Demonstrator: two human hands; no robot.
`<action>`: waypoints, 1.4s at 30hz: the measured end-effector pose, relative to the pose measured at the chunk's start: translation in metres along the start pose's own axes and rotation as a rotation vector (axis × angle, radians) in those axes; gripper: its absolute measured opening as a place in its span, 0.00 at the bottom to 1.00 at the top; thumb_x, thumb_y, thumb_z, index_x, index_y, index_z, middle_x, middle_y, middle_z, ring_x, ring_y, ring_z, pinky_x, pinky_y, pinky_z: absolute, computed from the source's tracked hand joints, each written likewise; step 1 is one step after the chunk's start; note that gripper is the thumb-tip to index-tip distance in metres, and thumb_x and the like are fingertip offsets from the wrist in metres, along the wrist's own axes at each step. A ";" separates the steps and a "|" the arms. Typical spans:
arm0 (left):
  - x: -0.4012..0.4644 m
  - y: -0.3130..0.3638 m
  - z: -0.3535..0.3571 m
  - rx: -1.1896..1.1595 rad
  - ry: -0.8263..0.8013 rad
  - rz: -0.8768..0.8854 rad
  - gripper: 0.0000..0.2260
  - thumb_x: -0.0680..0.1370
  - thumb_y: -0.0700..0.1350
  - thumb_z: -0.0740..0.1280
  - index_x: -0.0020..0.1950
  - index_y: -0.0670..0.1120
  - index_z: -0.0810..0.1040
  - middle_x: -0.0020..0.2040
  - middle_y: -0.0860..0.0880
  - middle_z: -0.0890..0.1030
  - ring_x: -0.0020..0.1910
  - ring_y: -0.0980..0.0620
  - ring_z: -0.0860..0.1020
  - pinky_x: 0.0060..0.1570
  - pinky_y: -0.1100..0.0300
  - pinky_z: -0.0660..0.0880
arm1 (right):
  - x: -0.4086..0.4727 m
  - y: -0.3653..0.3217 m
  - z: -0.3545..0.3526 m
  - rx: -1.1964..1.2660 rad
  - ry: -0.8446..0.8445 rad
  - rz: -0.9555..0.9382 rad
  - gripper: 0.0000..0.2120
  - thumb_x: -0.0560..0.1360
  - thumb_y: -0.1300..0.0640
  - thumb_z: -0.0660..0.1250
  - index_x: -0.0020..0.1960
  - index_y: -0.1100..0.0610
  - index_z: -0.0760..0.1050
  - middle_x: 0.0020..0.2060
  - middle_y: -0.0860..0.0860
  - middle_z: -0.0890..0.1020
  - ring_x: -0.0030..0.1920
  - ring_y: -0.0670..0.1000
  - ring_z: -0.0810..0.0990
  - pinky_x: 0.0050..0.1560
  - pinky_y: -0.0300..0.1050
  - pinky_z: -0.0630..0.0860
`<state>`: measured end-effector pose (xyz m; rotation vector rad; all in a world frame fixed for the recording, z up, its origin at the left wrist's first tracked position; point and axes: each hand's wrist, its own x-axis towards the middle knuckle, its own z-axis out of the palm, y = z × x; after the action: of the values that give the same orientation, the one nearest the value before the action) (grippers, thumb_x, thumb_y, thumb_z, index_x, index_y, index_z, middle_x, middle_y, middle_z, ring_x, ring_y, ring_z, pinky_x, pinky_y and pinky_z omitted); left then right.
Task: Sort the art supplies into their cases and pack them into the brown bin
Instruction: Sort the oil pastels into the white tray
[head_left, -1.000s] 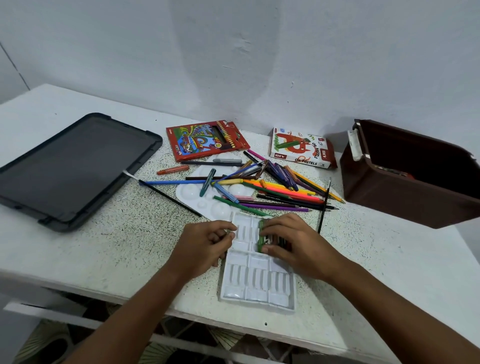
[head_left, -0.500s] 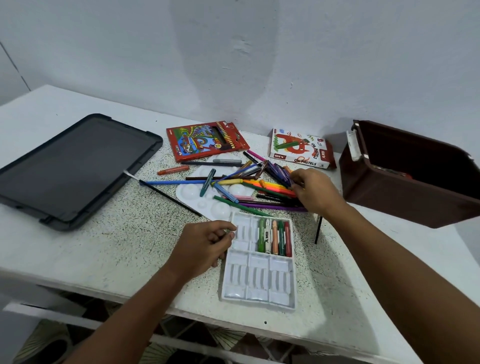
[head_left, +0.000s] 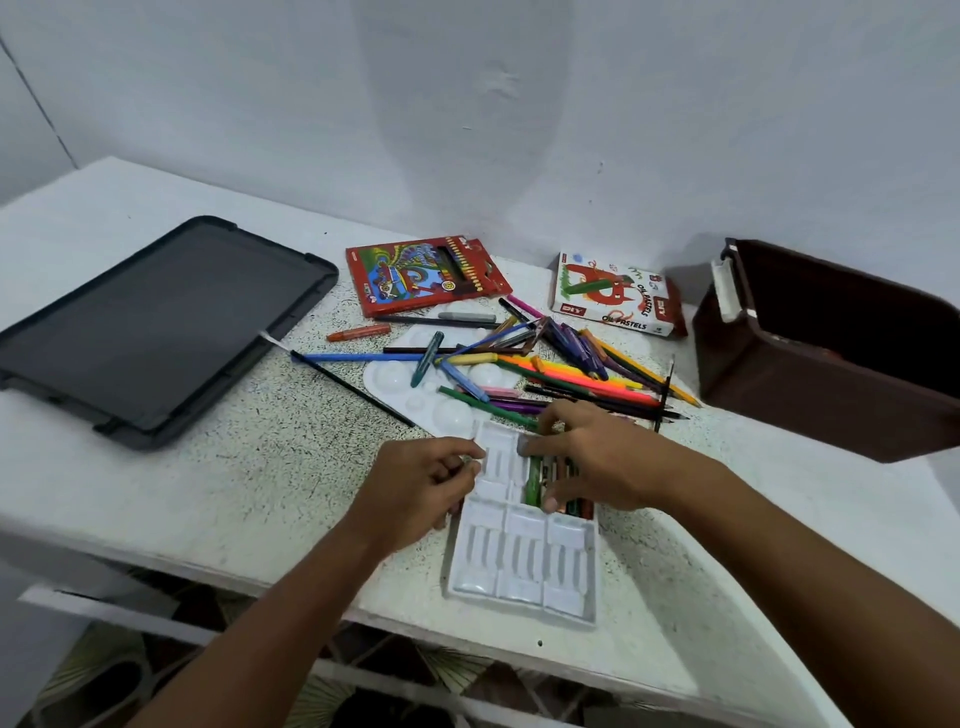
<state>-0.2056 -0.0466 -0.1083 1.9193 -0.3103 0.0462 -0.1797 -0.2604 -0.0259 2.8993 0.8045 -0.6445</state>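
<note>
Here, the white plastic tray (head_left: 522, 561) lies at the near edge of the speckled table (head_left: 234, 467), long side running near to far. Left hand (head_left: 421, 486) grips the tray's left rim, fingers curled over it. Right hand (head_left: 597, 457) lies over the tray's far right section, fingers bent down onto the oil pastels (head_left: 535, 480) slotted there; whether it pinches 1 of them, cannot tell. Just beyond the tray, a loose heap of pencils and pens (head_left: 561, 374) sprawls over a white palette (head_left: 395, 379). Farther back sit the red pencil box (head_left: 421, 275) and, to its right, the oil pastel box (head_left: 613, 296). Brown bin (head_left: 831, 379) stands at the right, open. Dark grey lid (head_left: 156, 322) lies flat at the far left.
</note>
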 end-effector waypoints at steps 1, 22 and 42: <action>0.000 0.000 0.001 0.000 0.001 0.001 0.05 0.74 0.36 0.71 0.48 0.43 0.84 0.26 0.52 0.79 0.19 0.60 0.73 0.22 0.68 0.70 | 0.000 0.001 0.000 -0.012 -0.006 -0.003 0.27 0.76 0.45 0.66 0.73 0.46 0.66 0.66 0.52 0.65 0.67 0.54 0.63 0.63 0.50 0.68; 0.001 -0.005 0.003 -0.011 0.018 0.001 0.06 0.74 0.36 0.71 0.47 0.47 0.84 0.25 0.51 0.78 0.19 0.50 0.75 0.21 0.63 0.73 | -0.017 -0.013 0.007 0.268 0.223 0.266 0.10 0.79 0.51 0.63 0.57 0.55 0.76 0.47 0.54 0.83 0.43 0.53 0.79 0.40 0.45 0.75; 0.001 -0.005 0.004 -0.001 0.044 0.022 0.06 0.74 0.35 0.71 0.46 0.45 0.84 0.24 0.52 0.77 0.17 0.54 0.73 0.22 0.65 0.72 | -0.022 0.000 0.021 0.669 0.307 0.312 0.11 0.76 0.50 0.69 0.57 0.48 0.76 0.45 0.44 0.82 0.41 0.39 0.78 0.36 0.33 0.70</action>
<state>-0.2043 -0.0489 -0.1140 1.9110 -0.3019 0.1025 -0.2048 -0.2741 -0.0361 3.6795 0.1327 -0.5136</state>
